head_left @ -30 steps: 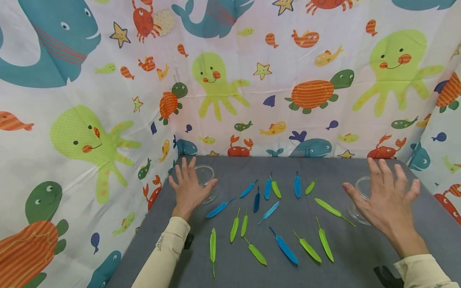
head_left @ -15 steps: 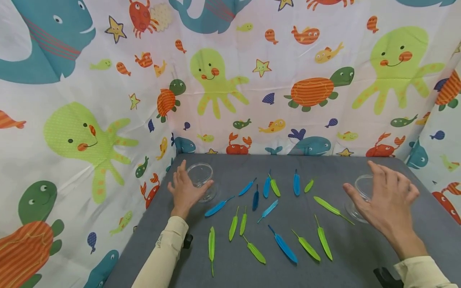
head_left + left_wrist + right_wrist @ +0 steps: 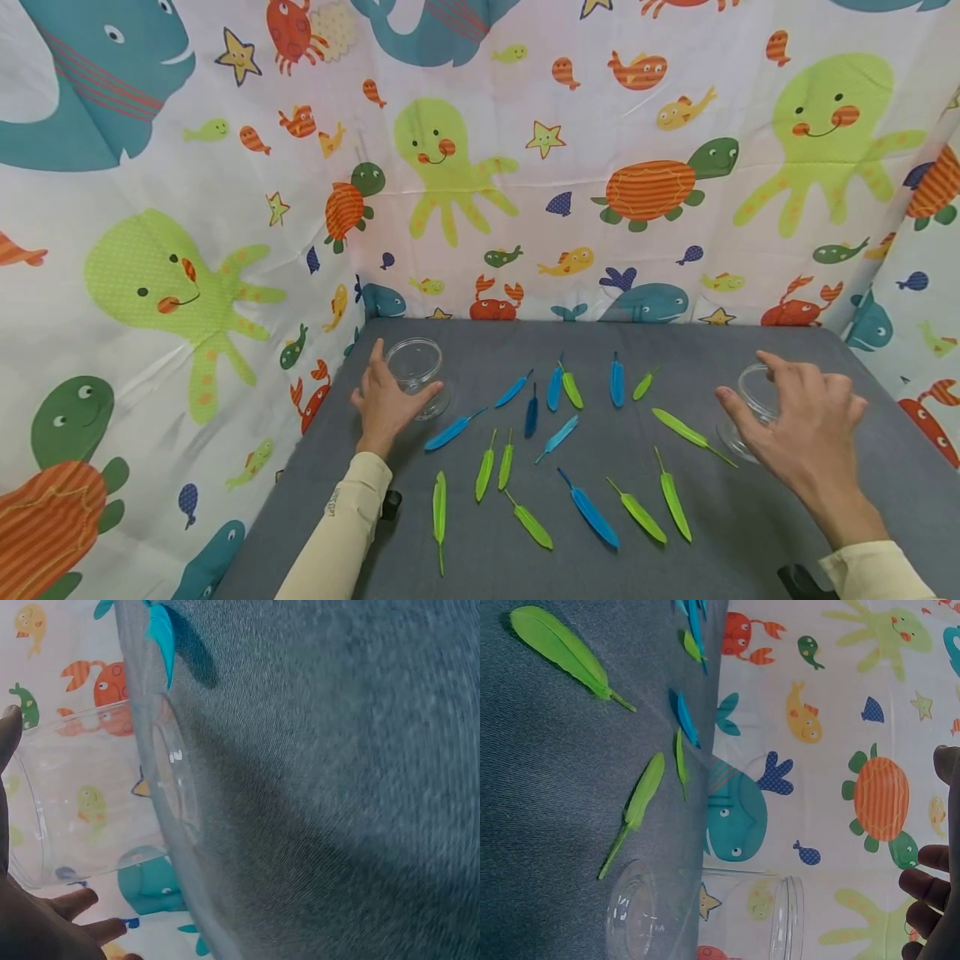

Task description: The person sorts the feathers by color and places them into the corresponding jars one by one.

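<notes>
A clear, see-through jar (image 3: 417, 367) stands at the table's far left, and my left hand (image 3: 384, 412) is just in front of it. The thumb and fingers are spread to either side of this jar; whether they touch it I cannot tell. In the left wrist view the jar (image 3: 94, 795) shows between the thumb and fingers. My right hand (image 3: 813, 425) hovers beside a second clear jar (image 3: 752, 396), partly covering it, with fingers loosely bent and nothing held. The right wrist view shows this jar (image 3: 739, 919) apart from the fingertips.
Several green feathers (image 3: 533, 525) and blue feathers (image 3: 596, 517) lie scattered on the grey tablecloth (image 3: 637, 575) between the hands. A white curtain (image 3: 480, 50) printed with sea animals rises behind the table and along both sides.
My left hand's fingers have bent from upright and spread to around the near side of the left jar. The right hand's fingers have lowered and curved near its jar. The feathers stay put.
</notes>
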Tool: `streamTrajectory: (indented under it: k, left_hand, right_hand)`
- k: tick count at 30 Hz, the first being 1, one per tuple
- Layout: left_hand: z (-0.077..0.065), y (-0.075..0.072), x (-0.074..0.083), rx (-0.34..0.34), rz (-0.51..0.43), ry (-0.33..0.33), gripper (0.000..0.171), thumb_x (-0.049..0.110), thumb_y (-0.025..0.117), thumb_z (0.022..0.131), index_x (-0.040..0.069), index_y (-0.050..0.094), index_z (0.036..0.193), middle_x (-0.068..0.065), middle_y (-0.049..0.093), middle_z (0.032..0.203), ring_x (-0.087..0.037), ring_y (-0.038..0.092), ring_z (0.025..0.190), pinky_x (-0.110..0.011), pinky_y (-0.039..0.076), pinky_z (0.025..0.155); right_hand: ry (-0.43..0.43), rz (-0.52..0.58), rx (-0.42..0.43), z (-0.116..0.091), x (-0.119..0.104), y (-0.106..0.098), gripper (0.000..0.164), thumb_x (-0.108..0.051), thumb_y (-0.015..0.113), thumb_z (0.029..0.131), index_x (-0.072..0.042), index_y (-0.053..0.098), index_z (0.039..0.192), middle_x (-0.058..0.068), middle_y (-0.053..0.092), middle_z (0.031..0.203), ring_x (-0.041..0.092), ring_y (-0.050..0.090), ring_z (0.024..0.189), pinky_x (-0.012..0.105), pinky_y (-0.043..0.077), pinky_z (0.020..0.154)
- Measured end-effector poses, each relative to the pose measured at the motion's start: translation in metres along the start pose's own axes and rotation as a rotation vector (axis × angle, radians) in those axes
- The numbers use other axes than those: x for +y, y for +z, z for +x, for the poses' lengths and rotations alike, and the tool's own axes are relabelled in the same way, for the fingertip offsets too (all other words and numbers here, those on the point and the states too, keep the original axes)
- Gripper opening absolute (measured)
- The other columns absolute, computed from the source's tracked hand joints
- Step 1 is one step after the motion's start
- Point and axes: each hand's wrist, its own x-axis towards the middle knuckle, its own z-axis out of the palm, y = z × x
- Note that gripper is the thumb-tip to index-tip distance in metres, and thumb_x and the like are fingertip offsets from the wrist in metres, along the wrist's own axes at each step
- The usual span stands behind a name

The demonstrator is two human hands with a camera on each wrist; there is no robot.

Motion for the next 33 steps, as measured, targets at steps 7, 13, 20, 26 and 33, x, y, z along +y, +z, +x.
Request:
streamTrajectory:
  k: [7, 13, 20, 26, 33]
  left_hand:
    - [-0.001, 0.005, -0.005, -0.051, -0.172, -0.09, 0.129, 0.059, 0.085, 0.074, 0.032, -0.006, 0.162, -0.021, 0.035, 0.162, -0.044, 0.039, 0.145, -0.073, 0.01, 0.112]
    - [-0.003, 0.009, -0.012, -0.061, -0.223, -0.143, 0.128, 0.052, 0.088, 0.075, 0.034, -0.006, 0.161, -0.02, 0.045, 0.155, -0.043, 0.043, 0.141, -0.072, 0.011, 0.11]
    - [-0.005, 0.008, -0.01, -0.061, -0.214, -0.133, 0.128, 0.055, 0.088, 0.073, 0.033, -0.003, 0.161, -0.016, 0.05, 0.151, -0.041, 0.046, 0.139, -0.071, 0.014, 0.109]
    - [-0.004, 0.011, -0.011, -0.069, -0.215, -0.153, 0.127, 0.054, 0.088, 0.073, 0.031, -0.001, 0.161, -0.015, 0.049, 0.152, -0.041, 0.044, 0.141, -0.07, 0.013, 0.11]
    - [-0.005, 0.01, -0.014, -0.097, -0.226, -0.176, 0.128, 0.054, 0.088, 0.074, 0.033, -0.005, 0.16, -0.013, 0.046, 0.155, -0.038, 0.041, 0.144, -0.071, 0.009, 0.113]
  right_hand:
    - [-0.093, 0.053, -0.2, -0.004, 0.0, 0.001, 0.069, -0.051, 0.071, 0.092, -0.002, 0.056, 0.139, 0.013, 0.061, 0.091, 0.026, 0.05, 0.079, 0.035, 0.038, 0.06]
    - [-0.114, 0.078, -0.505, -0.01, -0.001, 0.008, 0.073, -0.057, 0.065, 0.094, -0.007, 0.05, 0.144, 0.003, 0.064, 0.092, 0.015, 0.051, 0.074, 0.027, 0.041, 0.058]
    - [-0.09, 0.08, -0.631, -0.014, 0.005, 0.019, 0.077, -0.063, 0.065, 0.092, -0.006, 0.052, 0.142, 0.004, 0.068, 0.099, 0.015, 0.058, 0.08, 0.033, 0.048, 0.064]
    - [-0.093, 0.071, -0.77, -0.019, 0.011, 0.03, 0.067, -0.056, 0.071, 0.09, -0.002, 0.063, 0.129, -0.002, 0.064, 0.085, 0.012, 0.055, 0.072, 0.03, 0.045, 0.06]
    - [-0.055, 0.109, -0.854, -0.032, 0.013, 0.047, 0.059, -0.049, 0.077, 0.087, -0.001, 0.064, 0.119, -0.002, 0.058, 0.074, 0.011, 0.051, 0.064, 0.03, 0.041, 0.057]
